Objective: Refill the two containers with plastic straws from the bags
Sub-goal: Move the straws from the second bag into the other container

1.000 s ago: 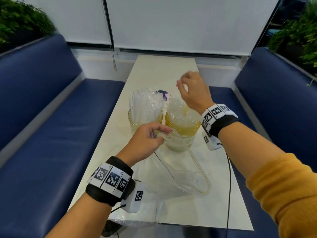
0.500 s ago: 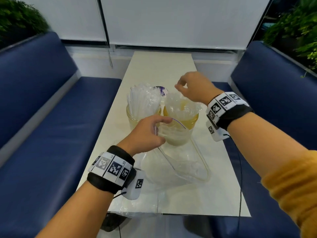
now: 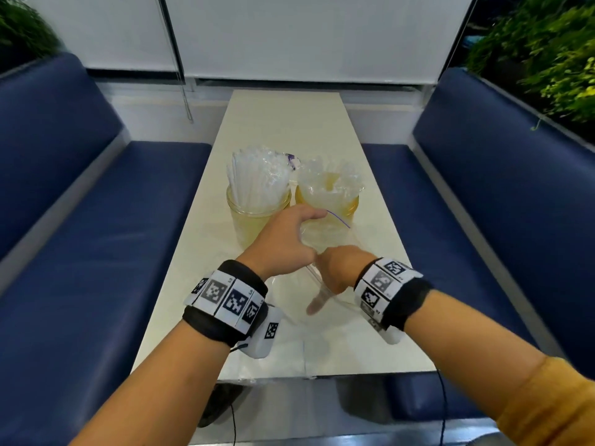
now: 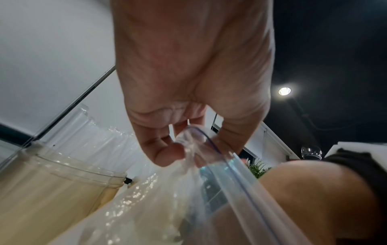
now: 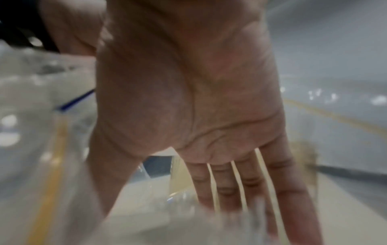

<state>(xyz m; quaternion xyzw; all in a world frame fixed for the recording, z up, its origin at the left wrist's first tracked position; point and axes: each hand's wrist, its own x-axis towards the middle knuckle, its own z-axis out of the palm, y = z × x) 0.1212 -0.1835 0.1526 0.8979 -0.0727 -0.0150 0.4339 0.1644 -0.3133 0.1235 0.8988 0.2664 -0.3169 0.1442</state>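
Note:
Two clear yellowish containers stand mid-table: the left container (image 3: 257, 217) is packed with white plastic straws (image 3: 254, 178), and the right container (image 3: 351, 206) holds shorter wrapped straws (image 3: 328, 181). In front of them lies a clear zip bag (image 3: 325, 320). My left hand (image 3: 306, 226) pinches its rim and holds the mouth up; the left wrist view shows that pinch on the bag (image 4: 230, 190) beside the left container (image 4: 52, 182). My right hand (image 3: 322, 294) reaches into the bag with straight fingers (image 5: 226, 185). That view is blurred, so what they touch is unclear.
A second flat plastic bag (image 3: 273, 365) lies by the table's near edge (image 3: 354, 373). Blue benches (image 3: 96, 252) line both sides. Cables hang from both wrists over the front edge. The far half of the table (image 3: 286, 123) runs to the window wall.
My right hand has dropped from above the right container and gone into the bag's mouth. The left hand has kept its pinch on the bag's rim.

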